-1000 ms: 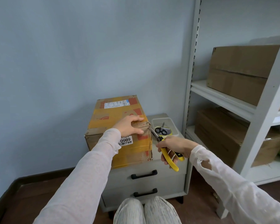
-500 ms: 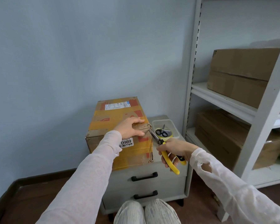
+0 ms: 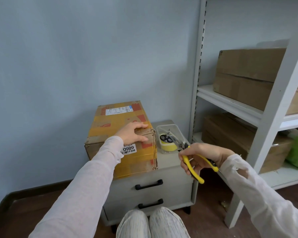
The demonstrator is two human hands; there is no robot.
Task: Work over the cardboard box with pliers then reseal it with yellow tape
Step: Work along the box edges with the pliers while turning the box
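Scuffed cardboard box [image 3: 120, 140], patched with glossy yellow tape [image 3: 110, 121], is held down by the left hand [image 3: 132, 133], fingers straight, on a grey two-drawer counter [image 3: 169, 162] by a blue wall [image 3: 76, 66]. Yellow-handled pliers [image 3: 193, 162] are gripped in the right hand [image 3: 201, 157], clear of the box.

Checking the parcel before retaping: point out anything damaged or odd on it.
The cardboard box looks battered: its near top edge and left corner are frayed and crushed, the lower right corner is torn, and its surface is patchily taped.
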